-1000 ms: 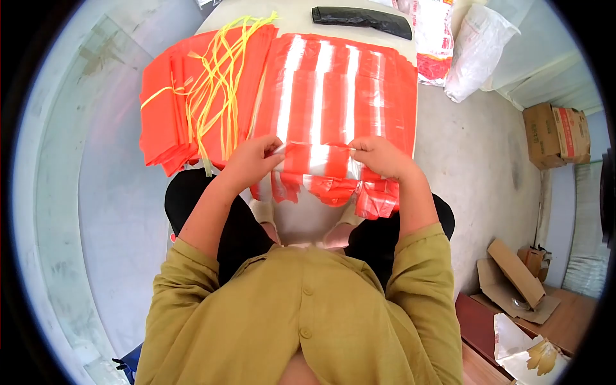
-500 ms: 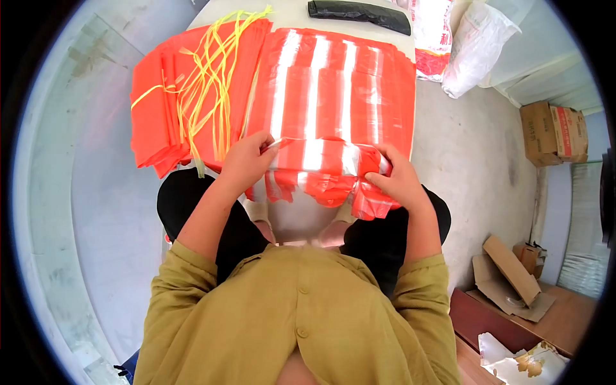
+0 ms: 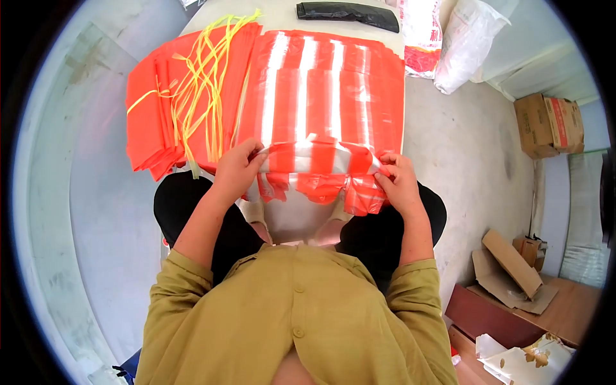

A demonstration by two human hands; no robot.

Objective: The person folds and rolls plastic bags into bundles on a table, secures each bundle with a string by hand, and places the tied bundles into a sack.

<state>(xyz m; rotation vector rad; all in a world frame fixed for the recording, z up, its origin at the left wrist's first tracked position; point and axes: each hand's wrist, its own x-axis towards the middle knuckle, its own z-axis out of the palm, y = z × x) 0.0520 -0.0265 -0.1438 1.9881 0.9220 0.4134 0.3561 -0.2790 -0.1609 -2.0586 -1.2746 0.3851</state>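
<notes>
A wide stack of red-and-white striped plastic bags (image 3: 321, 90) covers the near part of the table. Its near end is folded over into a band, with crumpled ends hanging past the table's edge. My left hand (image 3: 239, 168) pinches the left end of this fold. At the fold's right end, my right hand (image 3: 399, 183) grips the plastic between thumb and fingers. Left of the stack lie folded red bags (image 3: 151, 115), with yellow ties (image 3: 208, 83) spread over them.
A black folded bag (image 3: 348, 14) lies at the table's (image 3: 282, 16) far side. White sacks (image 3: 471, 45) stand beyond its right corner. A cardboard box (image 3: 548, 126) is at the right, and flattened cardboard (image 3: 513, 276) lies on a brown surface at the lower right.
My right hand has moved outward to the right end of the fold, which now spans wider between both hands. The whole view has shifted slightly, moving the table contents left.
</notes>
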